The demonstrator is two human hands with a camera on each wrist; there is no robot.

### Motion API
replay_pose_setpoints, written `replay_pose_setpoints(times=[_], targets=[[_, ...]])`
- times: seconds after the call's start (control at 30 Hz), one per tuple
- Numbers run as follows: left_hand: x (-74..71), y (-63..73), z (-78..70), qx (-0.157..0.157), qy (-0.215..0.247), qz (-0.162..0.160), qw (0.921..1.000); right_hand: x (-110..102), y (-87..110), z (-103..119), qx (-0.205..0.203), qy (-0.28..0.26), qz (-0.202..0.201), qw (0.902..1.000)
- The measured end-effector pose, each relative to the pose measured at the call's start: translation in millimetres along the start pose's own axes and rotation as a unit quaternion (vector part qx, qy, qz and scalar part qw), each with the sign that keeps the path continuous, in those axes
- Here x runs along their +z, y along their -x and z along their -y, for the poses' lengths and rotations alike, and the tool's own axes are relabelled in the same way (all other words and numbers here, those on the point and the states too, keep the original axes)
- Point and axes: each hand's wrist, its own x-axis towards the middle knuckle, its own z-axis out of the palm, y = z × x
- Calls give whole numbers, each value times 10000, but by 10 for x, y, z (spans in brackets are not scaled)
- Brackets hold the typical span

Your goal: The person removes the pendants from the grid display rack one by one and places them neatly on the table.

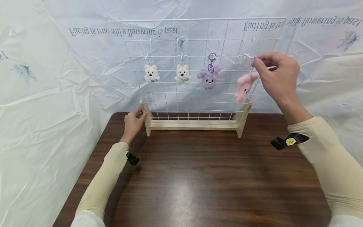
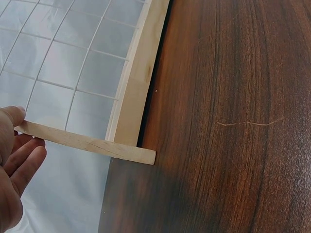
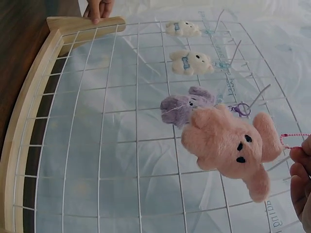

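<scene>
My right hand (image 1: pixel 279 71) pinches the pink bead chain (image 3: pixel 296 135) of a pink plush keychain (image 1: pixel 245 86) between thumb and fingers. The plush dangles tilted in front of the white wire grid (image 1: pixel 195 93), close to the rightmost hook (image 1: pixel 246 55). Whether the chain is around that hook I cannot tell. At the lower left, my left hand (image 1: pixel 133 121) holds the top of the stand's wooden side piece (image 2: pixel 92 144), thumb on one face and fingers on the other. A purple plush keychain (image 1: pixel 209 78) and two white plush keychains (image 1: pixel 182 75) hang from the other hooks.
The wooden stand (image 1: pixel 194 126) rests near the far edge of a dark brown table (image 1: pixel 198 167). Behind the grid hangs white printed cloth (image 1: pixel 93 63). Each forearm wears a black strap with a small camera (image 1: pixel 279 143).
</scene>
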Motion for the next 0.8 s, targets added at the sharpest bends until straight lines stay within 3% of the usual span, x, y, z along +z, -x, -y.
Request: replay_pose_setpoints(times=[0.2, 0.43, 0.8], targets=[[3, 0, 7, -12, 12, -1, 10000, -39, 78, -7, -157, 7, -25, 9999], [3, -6, 9, -17, 18, -36, 10000, -99, 268, 142, -185, -355, 144, 9991], [-2, 5, -6, -79, -32, 32, 10000, -131, 457, -116, -220, -474, 292, 9982]])
